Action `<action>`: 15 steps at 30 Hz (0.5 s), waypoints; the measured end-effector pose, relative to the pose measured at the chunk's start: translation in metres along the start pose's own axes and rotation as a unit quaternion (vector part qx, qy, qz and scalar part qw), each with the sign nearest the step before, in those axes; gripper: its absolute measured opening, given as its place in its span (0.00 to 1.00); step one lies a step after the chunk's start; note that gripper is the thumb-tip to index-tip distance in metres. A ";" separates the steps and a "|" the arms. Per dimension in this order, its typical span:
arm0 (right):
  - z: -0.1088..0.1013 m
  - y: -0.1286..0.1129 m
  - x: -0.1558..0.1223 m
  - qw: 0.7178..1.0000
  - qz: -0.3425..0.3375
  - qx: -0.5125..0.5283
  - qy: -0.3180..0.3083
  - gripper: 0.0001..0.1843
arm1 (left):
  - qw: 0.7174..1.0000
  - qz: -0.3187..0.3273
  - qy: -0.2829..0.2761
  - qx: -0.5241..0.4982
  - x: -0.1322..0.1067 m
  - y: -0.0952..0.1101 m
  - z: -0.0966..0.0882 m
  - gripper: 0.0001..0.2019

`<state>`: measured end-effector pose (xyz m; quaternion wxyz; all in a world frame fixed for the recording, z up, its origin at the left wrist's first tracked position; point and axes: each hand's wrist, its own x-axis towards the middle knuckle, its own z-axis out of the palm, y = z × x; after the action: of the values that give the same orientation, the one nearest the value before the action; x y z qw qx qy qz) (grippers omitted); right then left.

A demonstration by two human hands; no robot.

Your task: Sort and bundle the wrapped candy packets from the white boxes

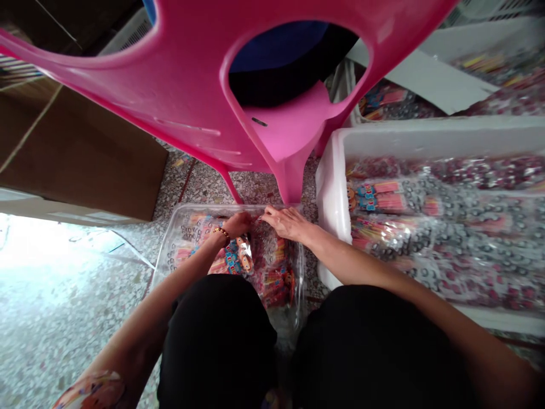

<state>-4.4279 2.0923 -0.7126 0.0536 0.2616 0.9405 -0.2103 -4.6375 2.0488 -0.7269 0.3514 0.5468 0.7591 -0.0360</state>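
Note:
A clear plastic bag (pixel 172 238) lies on the speckled floor between my knees, filled with colourful cartoon-printed packets (pixel 238 258). My left hand (pixel 237 224) reaches into its far end with the fingers curled over the packets; a beaded bracelet sits on that wrist. My right hand (pixel 286 221) rests beside it at the bag's top edge, fingers bent and pressed onto the plastic. What either hand pinches is hidden under the fingers.
A pink plastic chair (pixel 191 85) stands right ahead, its legs just beyond the bag. A white foam box (pixel 330 187) full of the same packets is at my right. A brown cardboard box (pixel 80 153) sits at the left. My black-clad knees fill the bottom.

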 end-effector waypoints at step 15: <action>-0.001 0.001 -0.001 1.000 -0.002 0.007 -0.001 0.23 | 0.996 -0.033 -0.024 0.074 0.003 0.001 0.002 0.10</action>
<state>-4.4265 2.0930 -0.7120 0.0526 0.2600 0.9394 -0.2170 -4.6363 2.0507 -0.7294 0.3267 0.5449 0.7634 -0.1162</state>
